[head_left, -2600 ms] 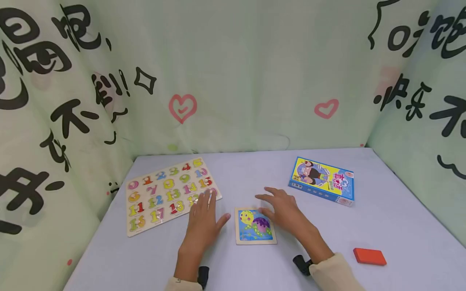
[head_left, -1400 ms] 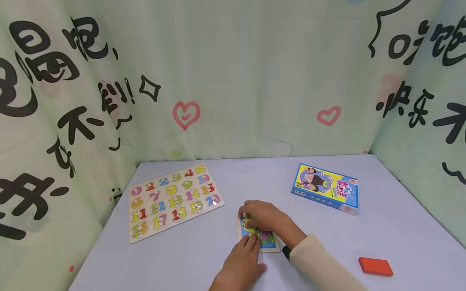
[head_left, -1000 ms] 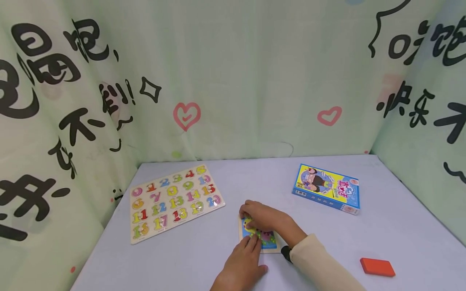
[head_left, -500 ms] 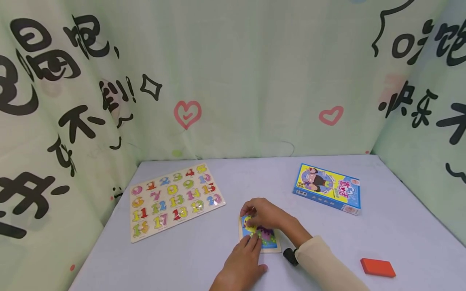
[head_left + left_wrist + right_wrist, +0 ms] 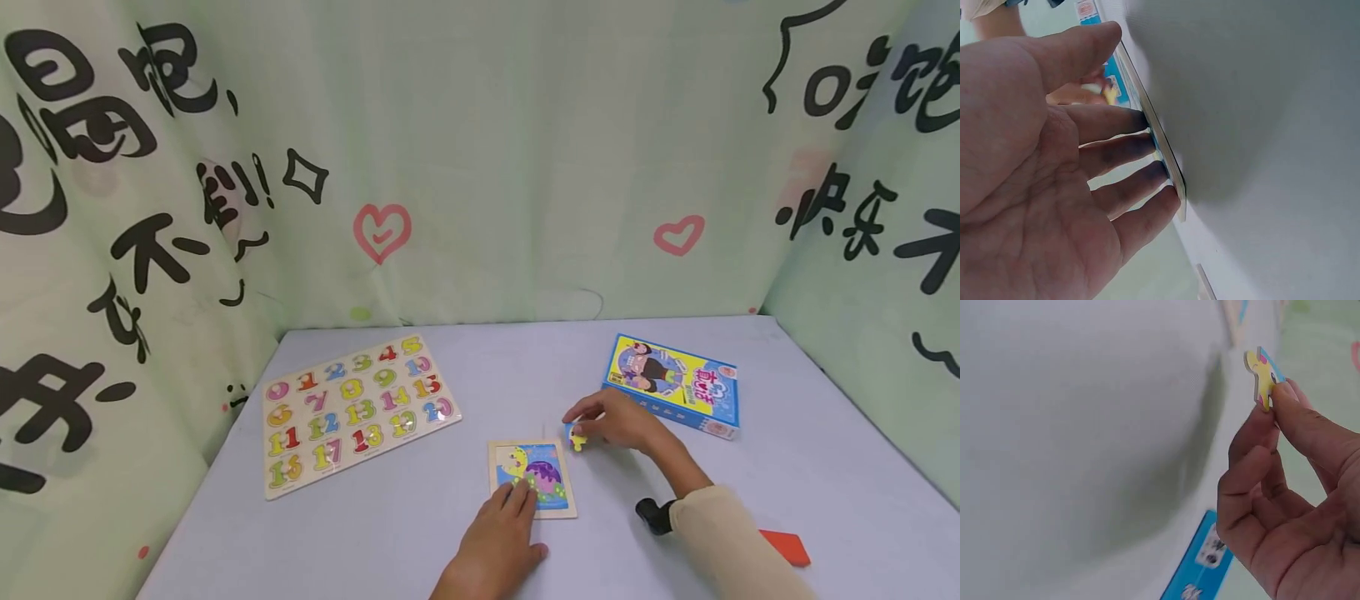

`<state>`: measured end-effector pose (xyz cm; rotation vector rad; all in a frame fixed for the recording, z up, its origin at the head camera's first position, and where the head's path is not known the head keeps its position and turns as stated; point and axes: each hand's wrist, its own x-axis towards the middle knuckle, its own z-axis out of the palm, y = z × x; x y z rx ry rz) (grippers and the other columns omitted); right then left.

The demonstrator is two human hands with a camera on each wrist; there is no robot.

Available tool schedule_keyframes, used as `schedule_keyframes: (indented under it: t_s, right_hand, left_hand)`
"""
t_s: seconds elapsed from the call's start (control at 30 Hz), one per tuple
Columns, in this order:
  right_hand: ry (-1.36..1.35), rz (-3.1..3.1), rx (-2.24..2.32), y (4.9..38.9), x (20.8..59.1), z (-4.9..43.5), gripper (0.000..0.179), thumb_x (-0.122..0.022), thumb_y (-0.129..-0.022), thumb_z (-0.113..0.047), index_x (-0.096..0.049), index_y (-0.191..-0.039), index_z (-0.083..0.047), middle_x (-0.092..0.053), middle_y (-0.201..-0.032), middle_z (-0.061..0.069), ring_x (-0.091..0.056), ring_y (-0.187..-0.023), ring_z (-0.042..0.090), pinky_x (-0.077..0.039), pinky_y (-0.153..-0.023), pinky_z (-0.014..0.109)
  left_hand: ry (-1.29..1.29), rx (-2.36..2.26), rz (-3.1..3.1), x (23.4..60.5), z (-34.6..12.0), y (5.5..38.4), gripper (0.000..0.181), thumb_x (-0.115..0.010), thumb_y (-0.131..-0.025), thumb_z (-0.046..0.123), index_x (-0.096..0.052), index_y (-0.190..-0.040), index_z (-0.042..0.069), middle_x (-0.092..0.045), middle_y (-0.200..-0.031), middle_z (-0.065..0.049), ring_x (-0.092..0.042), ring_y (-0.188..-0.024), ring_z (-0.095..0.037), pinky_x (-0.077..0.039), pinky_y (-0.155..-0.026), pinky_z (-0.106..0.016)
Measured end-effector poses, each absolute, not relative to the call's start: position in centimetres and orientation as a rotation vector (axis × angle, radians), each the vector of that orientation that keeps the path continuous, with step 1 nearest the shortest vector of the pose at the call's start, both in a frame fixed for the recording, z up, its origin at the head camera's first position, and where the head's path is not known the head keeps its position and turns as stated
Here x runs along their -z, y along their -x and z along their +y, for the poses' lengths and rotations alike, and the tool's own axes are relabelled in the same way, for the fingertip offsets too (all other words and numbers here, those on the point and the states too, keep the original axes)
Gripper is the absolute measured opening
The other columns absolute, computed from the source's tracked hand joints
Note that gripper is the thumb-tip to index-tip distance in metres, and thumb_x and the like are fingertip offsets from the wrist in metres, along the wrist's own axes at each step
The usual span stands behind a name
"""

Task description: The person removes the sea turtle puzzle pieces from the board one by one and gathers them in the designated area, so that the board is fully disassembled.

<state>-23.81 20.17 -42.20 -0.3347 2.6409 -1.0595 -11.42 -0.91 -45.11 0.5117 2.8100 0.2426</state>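
Observation:
A small wooden jigsaw puzzle [image 5: 558, 514] with a yellow and purple turtle picture lies on the table in front of me. My left hand [image 5: 495, 537] rests its extended fingertips on the lower part of it; in the left wrist view the fingers [image 5: 1119, 159] meet the board's edge. Just right of the puzzle, my right hand [image 5: 621, 421] pinches a yellow and blue puzzle piece [image 5: 1264, 376] between thumb and fingers, raised above the table. Pale bare backing shows at the puzzle's upper left, where the turtle's head is partly there.
A wooden number board [image 5: 360, 400] lies at the back left. Behind my right hand is a blue and yellow box [image 5: 675, 383]. An orange block [image 5: 787, 547] sits at the right, partly covered by my sleeve. Curtains with drawn writing border the white table [image 5: 360, 542].
My right hand has lifted a piece out of the puzzle's upper left and carried it right, toward the box. The left hand came over from the number board onto the puzzle and stays there.

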Motion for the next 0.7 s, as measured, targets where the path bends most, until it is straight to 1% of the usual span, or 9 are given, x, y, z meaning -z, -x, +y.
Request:
schedule_keyframes:
  t_s: [0.17, 0.27, 0.37, 0.47, 0.57, 0.6, 0.7]
  right_hand:
    - [0.311, 2.648, 1.037, 24.2, 43.2, 21.2, 0.014, -0.074, -0.093, -0.004, -0.081, -0.105, -0.008, -0.073, -0.098, 0.003, -0.057, -0.086, 0.020, -0.050, -0.071, 0.032]
    - [0.349, 2.682, 0.997, 24.2, 43.7, 21.0, 0.014, -0.073, -0.093, -0.004, -0.080, -0.105, -0.009, -0.072, -0.096, 0.000, -0.056, -0.085, 0.019, -0.050, -0.072, 0.032]
    - [0.377, 2.733, 0.940, 24.1, 44.0, 20.7, 0.014, -0.074, -0.093, -0.003, -0.079, -0.104, -0.009, -0.069, -0.096, 0.000, -0.056, -0.087, 0.019, -0.052, -0.077, 0.035]
    - [0.406, 2.796, 0.901, 23.9, 44.2, 20.4, 0.014, -0.076, -0.090, -0.001, -0.078, -0.101, -0.010, -0.067, -0.098, 0.000, -0.058, -0.094, 0.022, -0.054, -0.087, 0.044]
    - [0.433, 2.840, 0.875, 23.6, 44.3, 20.0, 0.016, -0.077, -0.088, 0.000, -0.078, -0.098, -0.012, -0.065, -0.101, 0.000, -0.060, -0.101, 0.025, -0.052, -0.095, 0.050]
    - [0.444, 2.848, 0.862, 23.6, 44.3, 19.9, 0.017, -0.077, -0.088, 0.001, -0.078, -0.098, -0.012, -0.065, -0.101, 0.000, -0.060, -0.102, 0.025, -0.051, -0.097, 0.051]
    - [0.442, 2.865, 0.792, 23.5, 43.9, 19.2, 0.019, -0.077, -0.088, 0.002, -0.078, -0.099, -0.013, -0.065, -0.100, 0.000, -0.061, -0.101, 0.025, -0.053, -0.096, 0.050]
  left_hand:
    - [-0.505, -0.215, 2.804, 45.1, -0.8, 11.5, 0.069, -0.069, -0.096, 0.048, -0.051, -0.152, 0.012, -0.043, -0.159, -0.002, -0.039, -0.146, -0.024, -0.036, -0.117, -0.038]
    - [-0.523, -0.221, 2.815, 45.1, -0.7, 11.3, 0.064, -0.066, -0.099, 0.044, -0.050, -0.151, 0.009, -0.044, -0.158, -0.004, -0.039, -0.146, -0.025, -0.038, -0.116, -0.039]
    - [-0.568, -0.191, 2.836, 45.1, -0.6, 11.1, 0.059, -0.062, -0.103, 0.039, -0.049, -0.151, 0.007, -0.043, -0.157, -0.006, -0.039, -0.145, -0.025, -0.038, -0.115, -0.040]
    - [-0.594, -0.176, 2.841, 45.2, -0.5, 10.9, 0.056, -0.059, -0.105, 0.034, -0.047, -0.152, 0.006, -0.042, -0.157, -0.007, -0.038, -0.146, -0.026, -0.036, -0.117, -0.041]
    - [-0.582, -0.191, 2.821, 45.1, -0.5, 10.9, 0.054, -0.056, -0.106, 0.030, -0.046, -0.153, 0.006, -0.040, -0.159, -0.008, -0.036, -0.147, -0.026, -0.033, -0.119, -0.041]
    - [-0.573, -0.201, 2.810, 45.1, -0.5, 10.9, 0.053, -0.056, -0.106, 0.029, -0.045, -0.153, 0.006, -0.039, -0.159, -0.008, -0.036, -0.147, -0.026, -0.032, -0.119, -0.041]
    - [-0.550, -0.220, 2.790, 45.1, -0.4, 11.0, 0.053, -0.055, -0.107, 0.028, -0.044, -0.154, 0.005, -0.038, -0.160, -0.009, -0.034, -0.148, -0.026, -0.033, -0.119, -0.040]
